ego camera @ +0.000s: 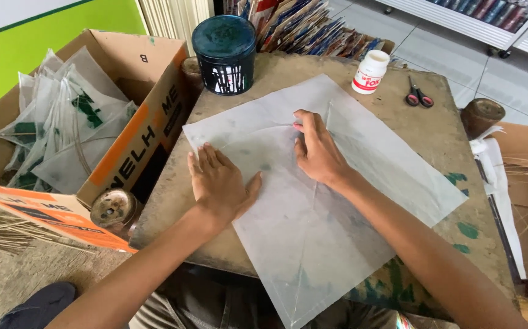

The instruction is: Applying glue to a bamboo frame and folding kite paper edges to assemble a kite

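From the head camera, a big thin sheet of white paper [312,201] lies flat on a worn, dirty wooden table [434,122]. It is shaped like a diamond, like a kite. One corner points toward the person and hangs just over the near edge of the table. The far corner points up toward the dark paint tub [224,55]. So its long line runs from near to far, tilted a bit to the left.

The left hand [220,183] lies flat and open on the paper, fingers spread, gripping nothing. The right hand [315,149] also presses down, with its fingertips on a thin stick or crease that runs across the sheet. It is not closed around anything.

This looks like the smoothing and pressing step. A next move would need soft, even pushing, because the paper is thin and could tear or wrinkle.

A white glue bottle [370,72] and red scissors [419,95] sit farther back. A cardboard box [124,122] of finished kites stands to the left.
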